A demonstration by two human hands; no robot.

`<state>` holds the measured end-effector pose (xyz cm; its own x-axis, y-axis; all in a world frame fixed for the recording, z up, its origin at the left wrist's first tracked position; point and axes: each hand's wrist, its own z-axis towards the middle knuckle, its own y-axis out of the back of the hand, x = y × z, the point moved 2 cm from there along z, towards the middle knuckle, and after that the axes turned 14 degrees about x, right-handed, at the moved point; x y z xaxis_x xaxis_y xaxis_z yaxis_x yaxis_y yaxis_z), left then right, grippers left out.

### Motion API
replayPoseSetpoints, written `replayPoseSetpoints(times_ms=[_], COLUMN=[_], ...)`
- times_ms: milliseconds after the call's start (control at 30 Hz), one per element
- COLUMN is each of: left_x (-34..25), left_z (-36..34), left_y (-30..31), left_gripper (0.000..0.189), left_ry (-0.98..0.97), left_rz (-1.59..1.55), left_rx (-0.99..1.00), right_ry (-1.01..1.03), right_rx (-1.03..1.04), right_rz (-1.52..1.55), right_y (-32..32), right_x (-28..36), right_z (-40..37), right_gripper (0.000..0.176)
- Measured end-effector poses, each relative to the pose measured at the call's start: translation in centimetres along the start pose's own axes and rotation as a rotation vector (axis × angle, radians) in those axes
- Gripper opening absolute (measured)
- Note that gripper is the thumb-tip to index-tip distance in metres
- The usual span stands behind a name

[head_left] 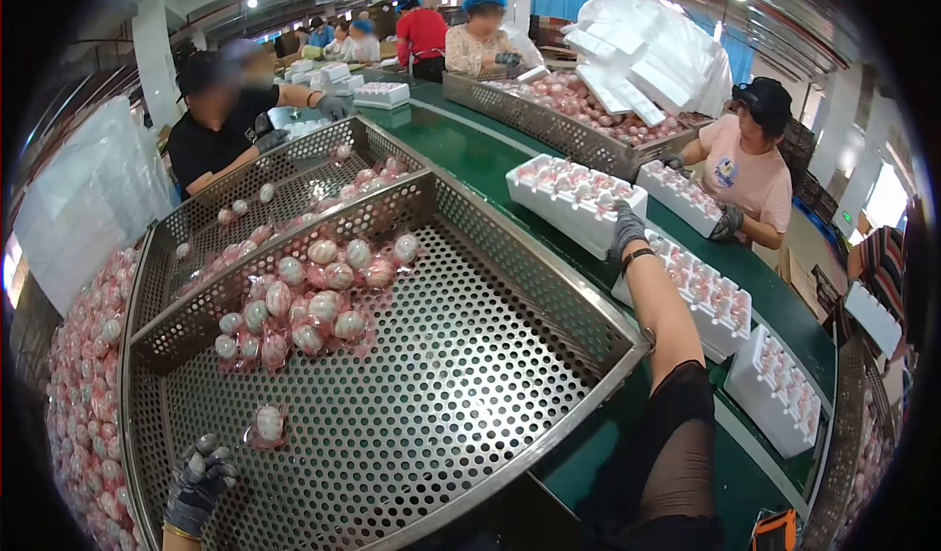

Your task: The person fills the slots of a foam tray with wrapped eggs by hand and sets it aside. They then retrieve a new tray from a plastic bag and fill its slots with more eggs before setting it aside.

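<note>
In a perforated metal bin lies a cluster of pale, egg-shaped items in clear wrappers with red print. One wrapped egg-shaped item rests apart from the cluster. Close to it, at the bin's lower left, is my left hand in a grey glove, fingers loosely bent and apart, with nothing visible in it. My right hand, also gloved, reaches across to the conveyor and grips the near right end of a white foam box filled with wrapped pieces. Its fingertips lie over the box's top edge.
More filled foam boxes line the green belt. Beyond it stands a second metal bin with foam pieces on top. A person in pink holds another box; a person in black works at left. Wrapped items are heaped beside the bin.
</note>
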<state>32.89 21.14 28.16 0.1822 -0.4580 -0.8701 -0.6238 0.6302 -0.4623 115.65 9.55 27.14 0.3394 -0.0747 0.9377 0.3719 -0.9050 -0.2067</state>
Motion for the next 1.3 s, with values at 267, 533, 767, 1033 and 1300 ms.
replayPoseSetpoints(times_ms=[267,533,767,1033,1300], left_x=[-4.0,-8.7,-4.9,-0.4,12.5], left_z=[-1.0,-10.3,-19.1,-29.1,-35.6], left_y=[-8.0,-26.0,-25.8,-22.9,-13.0], left_gripper=[0.05,0.044,0.045,0.046,0.034], left_ry=[-0.212,-0.458,-0.713,-0.78,-0.345], left_rz=[0.358,0.524,0.604,0.703,0.221], left_rx=[-0.03,0.733,0.926,0.836,0.24], right_ry=[0.685,0.196,0.414,0.193,-0.627], right_rx=[0.465,1.468,2.187,2.561,2.208], right_rz=[-1.75,-0.551,-1.373,-1.292,-1.036], right_y=[3.1,-14.7,-20.6,-27.1,-25.7], right_x=[2.8,5.1,-7.0,-15.6,-20.2], right_z=[0.9,-33.0,-52.5,-62.5,-57.0], right_gripper=[0.061,0.045,0.054,0.053,0.068])
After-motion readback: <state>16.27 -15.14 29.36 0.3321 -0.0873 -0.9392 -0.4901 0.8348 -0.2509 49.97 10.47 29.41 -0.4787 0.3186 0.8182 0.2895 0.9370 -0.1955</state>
